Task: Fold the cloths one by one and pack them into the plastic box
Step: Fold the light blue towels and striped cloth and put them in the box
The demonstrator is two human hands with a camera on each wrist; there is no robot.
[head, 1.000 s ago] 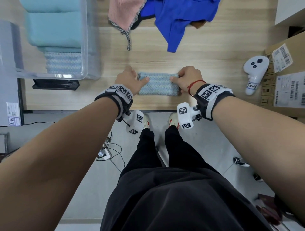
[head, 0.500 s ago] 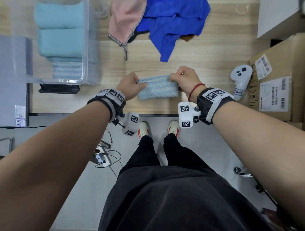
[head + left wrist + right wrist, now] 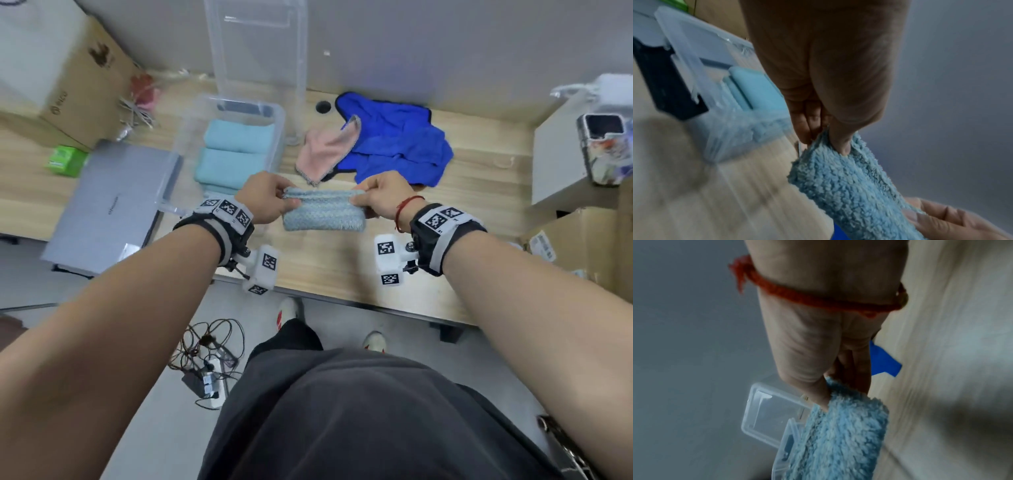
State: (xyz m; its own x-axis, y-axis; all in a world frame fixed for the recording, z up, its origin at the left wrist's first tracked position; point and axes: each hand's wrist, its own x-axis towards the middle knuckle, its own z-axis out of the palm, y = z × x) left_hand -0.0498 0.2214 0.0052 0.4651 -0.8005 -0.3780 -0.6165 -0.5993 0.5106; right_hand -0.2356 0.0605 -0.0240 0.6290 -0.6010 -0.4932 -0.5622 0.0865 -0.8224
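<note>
A folded light-blue fluffy cloth (image 3: 323, 214) (image 3: 849, 186) (image 3: 840, 438) hangs in the air above the wooden table. My left hand (image 3: 270, 198) (image 3: 830, 138) pinches its upper left corner and my right hand (image 3: 376, 198) (image 3: 838, 386) pinches its upper right corner. The clear plastic box (image 3: 279, 118) (image 3: 684, 53) stands to the left behind the cloth and holds several folded teal cloths (image 3: 236, 154). An unfolded pink cloth (image 3: 325, 154) and a royal-blue cloth (image 3: 400, 147) (image 3: 882, 361) lie behind my hands.
The box lid (image 3: 257, 44) (image 3: 766, 412) leans upright against the wall. A closed grey laptop (image 3: 109, 202) lies left of the box. Cardboard boxes (image 3: 75, 78) stand at far left and far right (image 3: 582, 240). A white block (image 3: 561, 164) sits at right.
Both hands have lifted the folded light-blue cloth off the table, gripping its top corners. The head view has tilted up, showing the lid and wall.
</note>
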